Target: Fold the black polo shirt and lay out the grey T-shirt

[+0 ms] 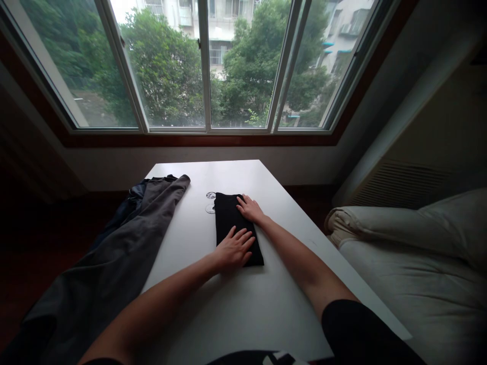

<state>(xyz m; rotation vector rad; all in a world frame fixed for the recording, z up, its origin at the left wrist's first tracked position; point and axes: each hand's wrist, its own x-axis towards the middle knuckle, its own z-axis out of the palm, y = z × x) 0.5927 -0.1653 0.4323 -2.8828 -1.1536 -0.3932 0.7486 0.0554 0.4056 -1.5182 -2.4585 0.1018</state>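
pressing flat under both hands, black cloth.

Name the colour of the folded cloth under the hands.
The folded cloth is plain black; head view.

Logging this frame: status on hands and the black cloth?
Left hand flat, open, on near end of folded black cloth. Right hand flat, open, on far end. Grey garment apart, at left edge of table.

Two hands, one folded cloth — two loose garments, one table
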